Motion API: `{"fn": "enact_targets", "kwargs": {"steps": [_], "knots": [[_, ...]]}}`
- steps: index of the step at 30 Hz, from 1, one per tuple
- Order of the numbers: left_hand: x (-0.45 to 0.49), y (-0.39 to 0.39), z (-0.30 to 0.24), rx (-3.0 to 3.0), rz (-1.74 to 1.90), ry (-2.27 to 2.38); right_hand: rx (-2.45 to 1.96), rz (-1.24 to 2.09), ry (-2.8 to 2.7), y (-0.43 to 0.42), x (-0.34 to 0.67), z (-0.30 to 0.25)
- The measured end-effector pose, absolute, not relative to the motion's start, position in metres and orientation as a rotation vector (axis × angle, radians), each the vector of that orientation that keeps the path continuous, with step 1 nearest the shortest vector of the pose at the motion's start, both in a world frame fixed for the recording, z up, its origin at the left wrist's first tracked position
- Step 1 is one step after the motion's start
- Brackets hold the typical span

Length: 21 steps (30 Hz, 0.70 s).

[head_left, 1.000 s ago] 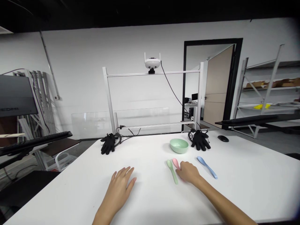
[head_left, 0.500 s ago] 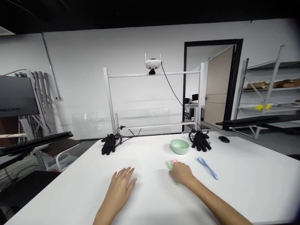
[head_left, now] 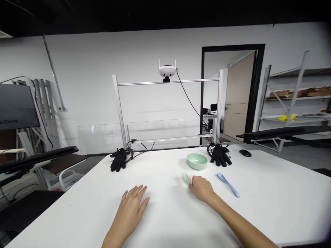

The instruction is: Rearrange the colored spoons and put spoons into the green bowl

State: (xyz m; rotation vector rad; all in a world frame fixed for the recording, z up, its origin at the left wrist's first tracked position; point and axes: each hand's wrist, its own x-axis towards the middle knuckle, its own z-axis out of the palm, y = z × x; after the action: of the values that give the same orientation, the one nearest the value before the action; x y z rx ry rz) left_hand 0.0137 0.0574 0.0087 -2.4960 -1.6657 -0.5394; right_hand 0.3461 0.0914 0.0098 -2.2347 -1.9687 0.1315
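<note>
My right hand (head_left: 202, 188) is closed, fingers curled down over the handle of a light green spoon (head_left: 185, 178) low over the white table. The green spoon's bowl sticks out to the far left of the fingers. Just beside it shows the tip of a pink spoon (head_left: 191, 177); the rest is hidden under the hand, so whether the fingers also grip it I cannot see. My left hand (head_left: 130, 208) hovers palm down over the table, fingers spread, holding nothing. A green bowl (head_left: 197, 162) stands beyond the right hand, and a blue spoon (head_left: 228, 185) lies to its right.
On the white table (head_left: 160, 220), a black glove (head_left: 119, 160) lies at the back left and another black glove (head_left: 220, 155) at the back right, both with cables. A black mouse (head_left: 245, 153) is farther right. A metal frame (head_left: 165, 83) stands behind.
The green spoon has slid slightly away and to the left, and its handle end no longer shows below my right hand. The left hand stays put. The view has shifted a little.
</note>
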Motion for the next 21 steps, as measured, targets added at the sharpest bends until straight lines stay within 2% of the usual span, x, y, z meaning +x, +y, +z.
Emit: {"fn": "enact_targets", "kwargs": {"steps": [3,7,21], "knots": [[0.014,0.058,0.009,-2.504,-0.553,-1.654,-2.246,0.165,-1.928,0.089,0.366,0.022],[0.014,0.059,0.009,-2.509,-0.564,-1.652,-2.299,0.016,-1.831,0.091,0.399,0.026],[0.017,0.058,0.012,-2.514,-0.482,-1.689,-2.427,0.062,-1.808,0.088,0.437,-0.012]]}}
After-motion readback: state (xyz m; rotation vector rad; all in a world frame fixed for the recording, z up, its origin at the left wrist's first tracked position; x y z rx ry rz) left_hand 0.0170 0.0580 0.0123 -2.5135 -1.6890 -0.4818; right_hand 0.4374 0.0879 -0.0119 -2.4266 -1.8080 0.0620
